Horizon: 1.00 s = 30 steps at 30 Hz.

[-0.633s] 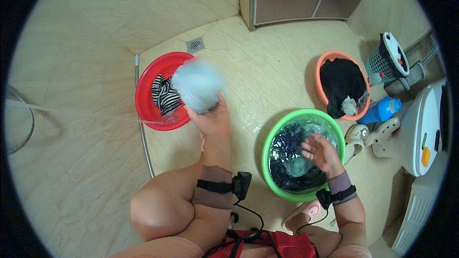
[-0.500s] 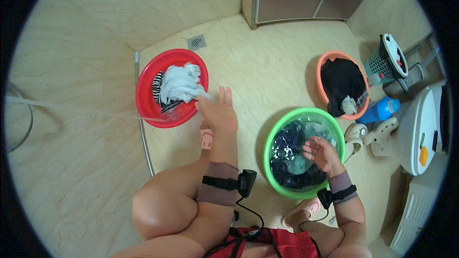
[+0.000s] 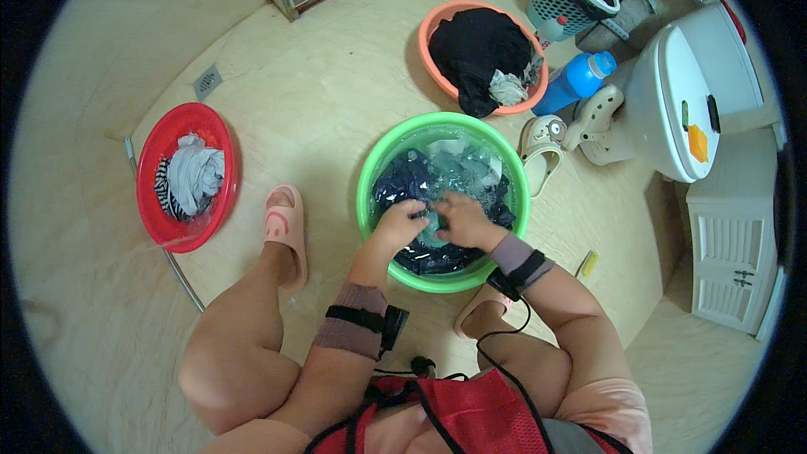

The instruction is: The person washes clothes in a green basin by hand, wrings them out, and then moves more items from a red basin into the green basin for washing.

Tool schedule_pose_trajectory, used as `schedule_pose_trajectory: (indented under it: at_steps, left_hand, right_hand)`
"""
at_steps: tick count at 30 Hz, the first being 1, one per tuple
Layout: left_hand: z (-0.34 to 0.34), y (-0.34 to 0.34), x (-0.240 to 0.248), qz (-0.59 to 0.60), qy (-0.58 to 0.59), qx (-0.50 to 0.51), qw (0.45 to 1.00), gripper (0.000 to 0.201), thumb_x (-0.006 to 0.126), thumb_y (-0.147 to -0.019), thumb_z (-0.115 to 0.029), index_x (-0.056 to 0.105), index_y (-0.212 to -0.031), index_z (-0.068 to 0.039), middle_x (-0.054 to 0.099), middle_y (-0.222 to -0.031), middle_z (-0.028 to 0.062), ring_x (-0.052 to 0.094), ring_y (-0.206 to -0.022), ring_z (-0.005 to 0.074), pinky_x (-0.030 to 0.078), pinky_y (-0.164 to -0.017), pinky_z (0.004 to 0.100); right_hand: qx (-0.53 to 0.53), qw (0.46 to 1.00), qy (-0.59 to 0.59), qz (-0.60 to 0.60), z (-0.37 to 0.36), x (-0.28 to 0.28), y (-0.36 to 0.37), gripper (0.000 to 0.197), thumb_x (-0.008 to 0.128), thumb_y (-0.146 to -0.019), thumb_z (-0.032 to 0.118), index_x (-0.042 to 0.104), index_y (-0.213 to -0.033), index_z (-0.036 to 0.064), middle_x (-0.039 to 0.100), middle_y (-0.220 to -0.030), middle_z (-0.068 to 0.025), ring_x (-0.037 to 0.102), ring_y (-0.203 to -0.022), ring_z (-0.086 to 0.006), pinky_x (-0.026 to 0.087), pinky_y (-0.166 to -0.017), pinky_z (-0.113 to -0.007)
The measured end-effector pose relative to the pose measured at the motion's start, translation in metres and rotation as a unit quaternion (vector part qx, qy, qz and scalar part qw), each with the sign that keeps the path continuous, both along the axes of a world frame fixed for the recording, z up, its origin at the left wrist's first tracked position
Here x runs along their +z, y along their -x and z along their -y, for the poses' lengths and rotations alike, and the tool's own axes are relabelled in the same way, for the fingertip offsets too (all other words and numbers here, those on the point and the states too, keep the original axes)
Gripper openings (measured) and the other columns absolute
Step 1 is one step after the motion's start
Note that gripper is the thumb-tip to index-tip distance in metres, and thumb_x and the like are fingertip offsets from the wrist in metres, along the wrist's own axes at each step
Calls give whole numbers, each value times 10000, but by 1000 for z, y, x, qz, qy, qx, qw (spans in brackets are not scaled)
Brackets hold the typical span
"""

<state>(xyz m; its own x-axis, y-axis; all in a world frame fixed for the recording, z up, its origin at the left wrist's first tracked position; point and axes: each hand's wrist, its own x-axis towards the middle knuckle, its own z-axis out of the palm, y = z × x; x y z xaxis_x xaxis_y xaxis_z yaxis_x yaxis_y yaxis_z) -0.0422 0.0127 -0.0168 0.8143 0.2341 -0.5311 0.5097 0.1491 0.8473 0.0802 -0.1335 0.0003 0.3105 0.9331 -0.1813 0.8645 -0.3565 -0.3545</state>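
Note:
A bright green basin [image 3: 366,181] of water stands between my feet, with dark navy clothes [image 3: 399,178] soaking in it. A pale teal cloth [image 3: 431,231] lies at the water's surface in the middle. From the left, my left hand [image 3: 402,225] reaches in with its fingers curled at that cloth. My right hand [image 3: 465,220] meets it from the other side, its fingers closed on the same cloth. The fingertips are partly hidden by water and fabric. Lighter fabric [image 3: 492,170] shows under the water toward the far right side.
On the left, a red basin [image 3: 151,227] holds white [image 3: 197,175] and striped clothes, with a thin water stream falling at its edge. An orange basin [image 3: 427,29] of black clothes sits beyond. Beside it are a blue bottle [image 3: 576,82], beige clogs [image 3: 542,155] and a white toilet [image 3: 685,109].
My left hand has come from beside the red basin over to the green basin. My right hand has closed in toward it at the teal cloth. The view has turned rightward.

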Motion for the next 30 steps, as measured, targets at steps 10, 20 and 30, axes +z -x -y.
schedule_pose_trajectory:
  at_steps: [10,20,30]
  left_hand:
    - [16,-12,3,-43,-175,-98,979,651,732,-719,-142,451,-1280,33,585,-1176,184,559,-1100,287,410,-972,338]
    - [8,-59,102,250,107,133,953,178,635,-837,-66,559,-983,2,583,-863,-2,527,-761,57,456,-677,234]
    - [-20,-29,20,-5,198,352,915,534,634,-846,-150,394,-1307,-28,533,-1159,93,535,-995,191,457,-810,347]
  right_hand:
    - [-345,777,-139,-507,-10,23,-50,245,529,-917,217,575,-798,8,614,-744,-49,573,-654,-214,479,-617,-385]
    - [-193,885,-264,-331,-7,69,-63,867,718,-732,215,223,-1429,69,404,-1362,-204,471,-1203,-308,383,-1001,-361]
    - [-266,958,-29,-107,-3,34,-70,632,565,-693,4,480,-1308,124,615,-1094,-226,592,-1004,-378,487,-845,-417]
